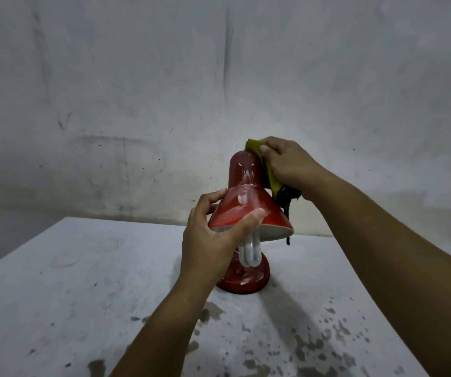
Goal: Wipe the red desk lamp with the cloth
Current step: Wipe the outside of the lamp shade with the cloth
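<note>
The red desk lamp [246, 197] stands on a round red base [248, 278] in the middle of the table, its cone shade tilted toward me with a white spiral bulb [250, 253] hanging out. My left hand [213, 235] grips the lower rim of the shade, thumb on top and fingers around its left side. My right hand [287, 165] holds a yellow-green cloth [262, 161] pressed against the upper right of the shade's neck. A dark cord [287, 205] hangs down beside the shade below that hand.
The white table [69, 295] is scuffed, with dark wet spots across its near right part. A stained grey wall [164, 91] rises close behind the table's far edge.
</note>
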